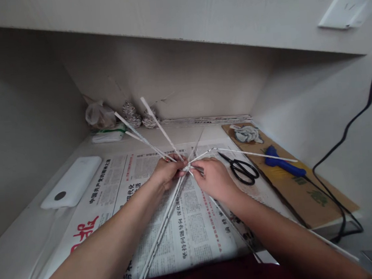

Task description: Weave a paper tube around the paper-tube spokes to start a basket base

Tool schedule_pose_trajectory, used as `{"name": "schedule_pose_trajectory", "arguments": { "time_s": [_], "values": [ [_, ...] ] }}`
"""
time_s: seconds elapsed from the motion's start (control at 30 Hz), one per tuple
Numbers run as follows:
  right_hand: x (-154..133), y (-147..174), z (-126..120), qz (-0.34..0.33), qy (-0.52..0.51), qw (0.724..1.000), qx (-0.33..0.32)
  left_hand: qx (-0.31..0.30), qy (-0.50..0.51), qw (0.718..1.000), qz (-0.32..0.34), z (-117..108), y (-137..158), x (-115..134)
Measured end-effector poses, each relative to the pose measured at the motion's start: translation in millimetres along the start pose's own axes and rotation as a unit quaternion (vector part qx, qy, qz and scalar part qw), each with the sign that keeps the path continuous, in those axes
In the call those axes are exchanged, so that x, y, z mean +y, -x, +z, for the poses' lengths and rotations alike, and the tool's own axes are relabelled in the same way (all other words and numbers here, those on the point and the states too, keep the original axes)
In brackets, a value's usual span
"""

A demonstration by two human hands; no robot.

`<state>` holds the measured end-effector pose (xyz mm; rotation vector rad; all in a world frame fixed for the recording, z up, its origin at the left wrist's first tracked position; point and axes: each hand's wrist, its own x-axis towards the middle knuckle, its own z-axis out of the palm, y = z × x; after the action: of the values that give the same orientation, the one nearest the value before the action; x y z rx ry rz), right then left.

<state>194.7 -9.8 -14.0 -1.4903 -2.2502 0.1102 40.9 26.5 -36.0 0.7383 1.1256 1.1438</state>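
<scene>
Between my two hands is a small woven knot of rolled paper strips, with long thin paper sticks spreading out from it on all sides. My left hand pinches the knot from the left, fingers closed. From the right, my right hand grips its other side with thumb and fingers closed. Several sticks point away toward the back wall, one bends off to the right, and others run down toward my lap. Beneath lies a spread newspaper. Black-handled scissors rest just right of my right hand.
On the right, a cardboard sheet carries a blue glue gun with a black cord and a crumpled wad. A white power bank lies left. Woven gourd shapes, a plastic bag and paper sticks line the back.
</scene>
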Motion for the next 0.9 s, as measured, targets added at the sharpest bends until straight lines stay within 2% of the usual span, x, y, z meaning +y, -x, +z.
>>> {"name": "schedule_pose_trajectory", "arguments": {
  "time_s": [0.23, 0.37, 0.53, 0.63, 0.9],
  "values": [
    [4, 1, 8, 0.013, -0.142, 0.989, 0.047, 0.009, 0.020, 1.000, -0.011, -1, -2, 0],
    [5, 0, 14, 0.092, -0.242, 0.965, 0.039, 0.003, 0.027, 0.999, -0.024, -1, -1, 0],
    [12, -12, 24, 0.157, -0.311, 0.937, 0.034, 0.005, 0.021, 0.999, -0.027, 1, -1, -1],
    [16, -18, 28, 0.177, -0.327, 0.928, 0.023, 0.005, 0.017, 1.000, -0.023, 1, 0, -1],
    [17, -21, 23, 0.181, -0.291, 0.939, -0.020, 0.000, 0.015, 1.000, -0.027, 2, 2, 0]
  ]
}}
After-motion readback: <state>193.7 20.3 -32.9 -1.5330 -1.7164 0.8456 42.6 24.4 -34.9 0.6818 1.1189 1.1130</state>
